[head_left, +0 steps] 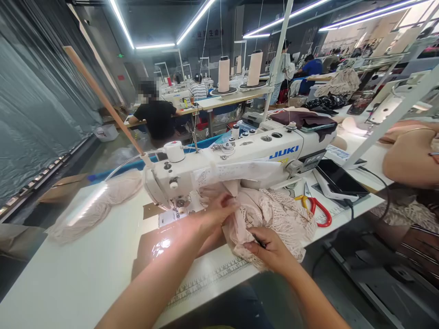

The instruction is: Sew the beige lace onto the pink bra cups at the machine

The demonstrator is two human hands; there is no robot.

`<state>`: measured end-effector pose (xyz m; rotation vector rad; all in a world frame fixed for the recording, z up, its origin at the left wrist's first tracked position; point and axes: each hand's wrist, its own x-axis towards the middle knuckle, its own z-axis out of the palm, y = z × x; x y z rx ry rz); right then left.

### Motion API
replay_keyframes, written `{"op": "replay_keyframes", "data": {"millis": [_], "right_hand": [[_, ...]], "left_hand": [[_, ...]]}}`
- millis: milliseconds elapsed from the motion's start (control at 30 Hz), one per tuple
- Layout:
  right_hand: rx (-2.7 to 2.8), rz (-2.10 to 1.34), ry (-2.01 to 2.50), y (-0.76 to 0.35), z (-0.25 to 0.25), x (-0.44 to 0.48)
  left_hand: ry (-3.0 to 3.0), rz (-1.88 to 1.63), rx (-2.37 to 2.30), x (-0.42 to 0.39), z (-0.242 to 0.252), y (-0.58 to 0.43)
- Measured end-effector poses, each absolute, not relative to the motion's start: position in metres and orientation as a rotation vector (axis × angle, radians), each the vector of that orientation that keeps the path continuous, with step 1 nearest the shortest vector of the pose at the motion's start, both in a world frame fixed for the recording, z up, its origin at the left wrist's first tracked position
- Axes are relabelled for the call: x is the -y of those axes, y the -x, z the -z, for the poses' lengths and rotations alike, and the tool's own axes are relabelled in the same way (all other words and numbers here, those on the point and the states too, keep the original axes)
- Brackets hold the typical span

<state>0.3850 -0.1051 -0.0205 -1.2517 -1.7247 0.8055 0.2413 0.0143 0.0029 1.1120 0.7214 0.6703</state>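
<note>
A bunched beige lace fabric (264, 210) with openwork and fringe-like strips lies on the right part of the sewing table (99, 274). My left hand (219, 211) is closed on its left side, the fingertips partly hidden in the folds. Lower and to the right, my right hand (269, 246) pinches the fabric's near edge between thumb and fingers. A small dark object (259, 241) shows within that hand; its kind is unclear. Behind both hands stands a white sewing machine (219, 167), its needle area (180, 208) left of my left hand, apart from the fabric.
Red-and-yellow-handled scissors (313, 205) lie right of the fabric, near a black phone-like device (339, 176). A sheer beige piece (99, 205) rests at the table's left. A measuring scale (212, 278) runs along the front edge. Thread cones (224, 75) stand behind; other people work beyond and at right.
</note>
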Motion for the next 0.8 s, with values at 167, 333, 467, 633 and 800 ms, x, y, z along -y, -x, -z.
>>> {"op": "replay_keyframes", "data": {"millis": [167,333,467,633,800], "right_hand": [[1.621,-0.894,1.161,-0.389,0.018,0.101],[1.162,-0.969,1.302,-0.383,0.022,0.091],[0.864,-1.093,1.186,-0.378,0.026,0.084],[0.735,-1.144,1.005,-0.377,0.022,0.081],[0.873,-1.124,1.135,-0.381,0.02,0.082]], "left_hand": [[-1.116,-0.624,-0.756,-0.019,0.001,-0.235],[-1.221,-0.606,-0.711,-0.01,-0.022,-0.212],[-1.332,-0.378,-0.491,0.02,-0.046,-0.18],[-1.162,-0.42,-0.1,0.074,-0.037,-0.111],[-1.328,-0.791,-0.593,0.114,-0.04,-0.01]]}}
